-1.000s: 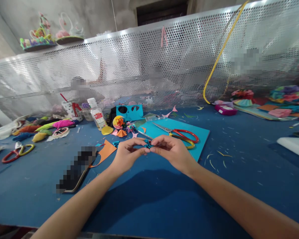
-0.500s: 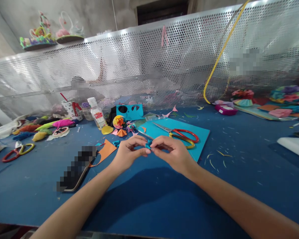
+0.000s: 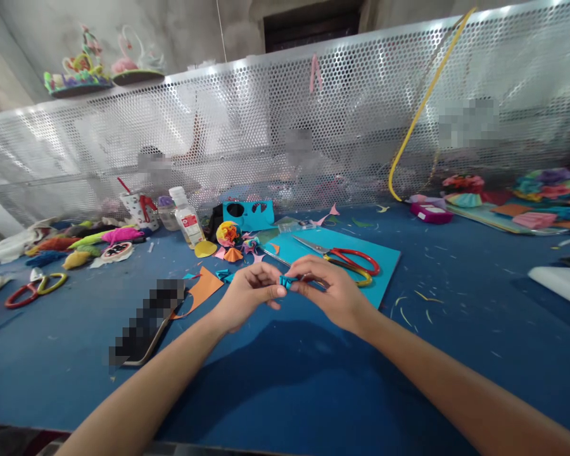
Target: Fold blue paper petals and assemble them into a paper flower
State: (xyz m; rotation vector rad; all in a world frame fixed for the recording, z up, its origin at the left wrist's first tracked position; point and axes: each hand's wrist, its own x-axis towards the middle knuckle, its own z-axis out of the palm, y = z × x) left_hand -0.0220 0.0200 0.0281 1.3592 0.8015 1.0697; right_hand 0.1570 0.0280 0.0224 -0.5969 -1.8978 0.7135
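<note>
Between my two hands is a small folded piece of blue paper [image 3: 286, 282], crimped into ruffles. My left hand [image 3: 253, 292] pinches its left side between thumb and fingers. From the right, my right hand [image 3: 331, 290] grips the other side with thumb and forefinger. Both hands are raised a little over the table, at the near edge of a blue paper sheet [image 3: 384, 259]. Scissors [image 3: 349, 261] with red and yellow handles lie on that sheet, just behind my right hand. An orange paper scrap [image 3: 205, 290] and another folded blue piece [image 3: 225, 276] rest left of my left hand.
A phone [image 3: 149, 323] lies left on the blue table [image 3: 285, 392]. Behind it stand a clear bottle [image 3: 187, 218] and an orange-yellow paper flower [image 3: 228, 234]. More scissors [image 3: 35, 288] and yarn [image 3: 95, 237] are far left. A perforated metal screen [image 3: 351, 126] closes the back.
The folded blue paper has turned a little between my fingertips and shows more of its ruffled side. My fingers have shifted slightly on it; the things on the table stay put.
</note>
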